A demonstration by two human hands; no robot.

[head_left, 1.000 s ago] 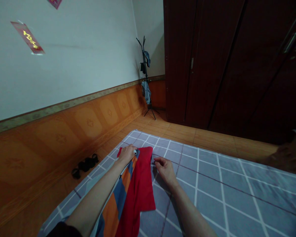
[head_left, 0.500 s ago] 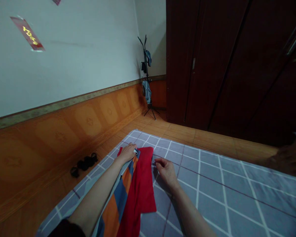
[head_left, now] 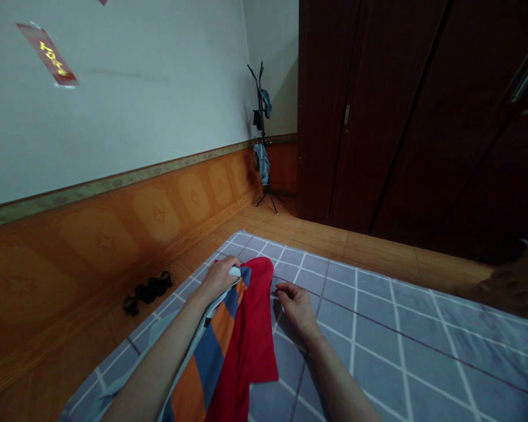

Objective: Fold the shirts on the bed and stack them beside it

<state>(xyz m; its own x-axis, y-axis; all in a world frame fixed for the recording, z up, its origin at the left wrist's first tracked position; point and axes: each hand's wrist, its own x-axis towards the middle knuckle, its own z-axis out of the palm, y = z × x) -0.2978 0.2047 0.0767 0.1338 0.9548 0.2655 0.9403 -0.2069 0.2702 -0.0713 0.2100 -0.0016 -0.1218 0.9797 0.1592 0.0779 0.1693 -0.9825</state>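
A red garment (head_left: 259, 328) with blue and orange blocks and a pale blue edge lies lengthwise on the bed; its kind is unclear. At its far end, my left hand (head_left: 220, 278) is closed on the pale edge, lifting it a little. The left forearm runs along the garment's left side and hides part of it. Just right of the red cloth, my right hand (head_left: 295, 305) hovers low over the sheet, fingers curled together and nothing visible in them. A small gap separates it from the cloth.
The bed (head_left: 378, 328) has a grey checked sheet. Dark sandals (head_left: 147, 290) lie on the floor to the left. A coat stand (head_left: 263, 129) with hanging things is in the far corner, beside a dark wardrobe (head_left: 378, 105). A brown object (head_left: 510, 275) is at the right edge.
My left hand has shifted slightly left with the pale edge, pulling it up and showing more of the orange and blue blocks. The red cloth's far end now bulges. My right hand stays put.
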